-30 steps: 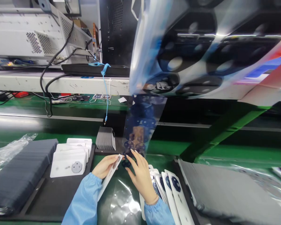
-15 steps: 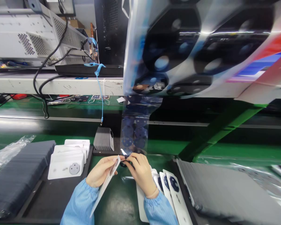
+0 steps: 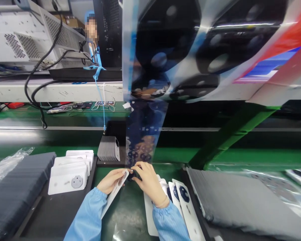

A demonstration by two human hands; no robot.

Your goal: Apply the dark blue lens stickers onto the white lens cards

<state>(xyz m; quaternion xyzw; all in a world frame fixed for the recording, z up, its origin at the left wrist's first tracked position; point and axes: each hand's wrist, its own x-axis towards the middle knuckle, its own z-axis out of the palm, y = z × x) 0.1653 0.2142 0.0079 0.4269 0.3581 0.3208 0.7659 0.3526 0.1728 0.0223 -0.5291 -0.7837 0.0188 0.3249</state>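
Note:
My left hand (image 3: 112,180) is closed on a thin white panel (image 3: 114,195), tilted nearly on edge, with a round grey area near its top. Beside it, my right hand (image 3: 151,183) has its thumb and index finger bent toward a small dark piece (image 3: 133,174) at the lower end of a hanging clear strip (image 3: 141,140). Whether the fingertips grip that piece is too small to tell. White panels with dark camera-shaped discs (image 3: 184,194) lie by my right wrist. White panels with grey discs (image 3: 67,178) are stacked at the left.
Dark panels stand in a long row (image 3: 17,187) at the left and a grey row (image 3: 243,197) fills the right. A small panel stack (image 3: 108,149) sits in a black tray behind my hands. Overhead are a white shelf edge (image 3: 77,92) and a large printed sheet (image 3: 165,36). A person (image 3: 91,33) is beyond.
The view has shifted slightly, moving the shelf and sheet leftward. My right thumb and index finger are farther apart. A person has come into view at the back.

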